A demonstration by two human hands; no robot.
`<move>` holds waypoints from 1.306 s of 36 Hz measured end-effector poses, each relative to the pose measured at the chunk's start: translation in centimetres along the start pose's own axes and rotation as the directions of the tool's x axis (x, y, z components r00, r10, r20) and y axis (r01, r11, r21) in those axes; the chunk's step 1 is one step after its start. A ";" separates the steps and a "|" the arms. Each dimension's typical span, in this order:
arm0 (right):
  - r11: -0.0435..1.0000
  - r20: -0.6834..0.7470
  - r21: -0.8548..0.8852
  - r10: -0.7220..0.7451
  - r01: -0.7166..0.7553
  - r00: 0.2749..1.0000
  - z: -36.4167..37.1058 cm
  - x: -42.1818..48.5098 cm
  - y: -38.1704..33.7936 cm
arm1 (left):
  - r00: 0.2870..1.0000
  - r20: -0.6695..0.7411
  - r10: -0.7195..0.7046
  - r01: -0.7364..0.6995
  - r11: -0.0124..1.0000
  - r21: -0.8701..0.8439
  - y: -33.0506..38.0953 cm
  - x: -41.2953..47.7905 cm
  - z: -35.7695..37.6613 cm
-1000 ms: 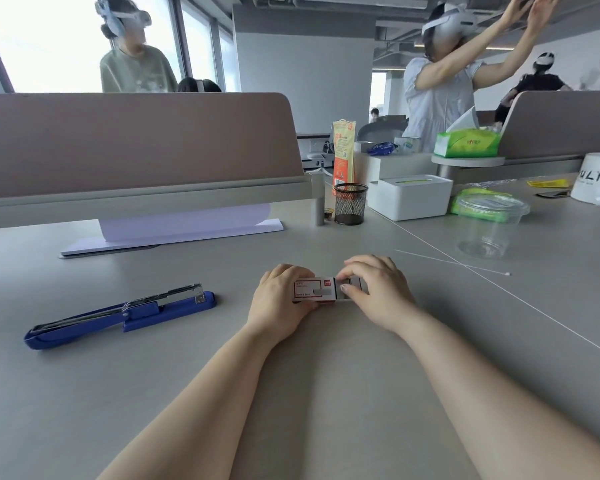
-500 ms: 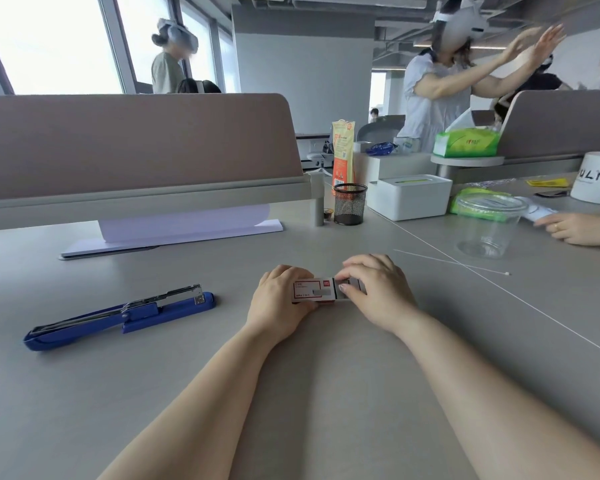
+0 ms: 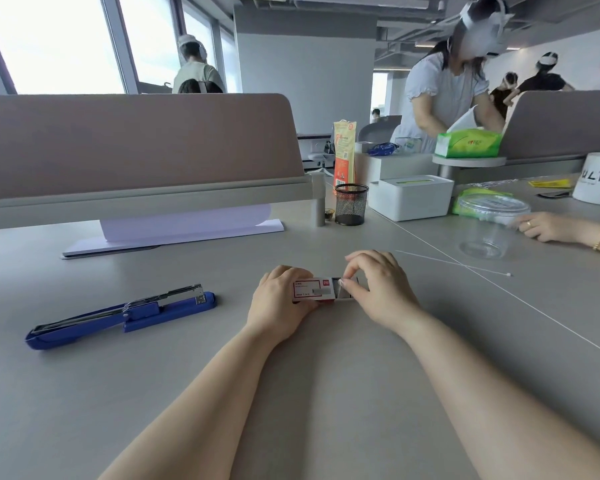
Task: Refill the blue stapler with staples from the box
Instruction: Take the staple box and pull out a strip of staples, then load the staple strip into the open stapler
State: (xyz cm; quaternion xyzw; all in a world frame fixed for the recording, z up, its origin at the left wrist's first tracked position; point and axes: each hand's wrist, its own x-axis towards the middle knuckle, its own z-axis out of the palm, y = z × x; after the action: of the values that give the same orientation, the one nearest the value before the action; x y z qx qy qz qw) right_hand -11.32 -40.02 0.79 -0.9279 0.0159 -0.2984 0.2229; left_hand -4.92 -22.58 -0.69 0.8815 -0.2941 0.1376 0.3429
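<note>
My left hand pins the box on the desk, right hand pinches its tray end, stapler lies open well left; staples look light, brittle, so I'd grip the strip's sides.

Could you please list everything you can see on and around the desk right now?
stapler: one, blue, open, desk left
staple box: one, white and red, slid partly open, between both hands
paper stack: one, white, under divider
mesh pen cup: one, black, desk centre back
tissue box: one, white, right of cup
plastic cup: one, clear, right
tissue pack: one, green, shelf
left hand: holds box
right hand: pinches box's tray end
</note>
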 end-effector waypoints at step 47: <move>0.988 0.317 0.016 0.142 -0.155 0.938 0.5 -0.1 -1.4 | 0.966 0.010 -0.259 0.259 0.962 -0.086 -1.8 0.3 -0.8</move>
State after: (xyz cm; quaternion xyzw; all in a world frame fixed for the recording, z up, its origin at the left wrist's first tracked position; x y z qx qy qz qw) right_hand -11.25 -38.57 0.96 -0.9550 0.0438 -0.1293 0.2633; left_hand -3.58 -21.09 -0.86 0.8966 -0.1818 0.0791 0.3961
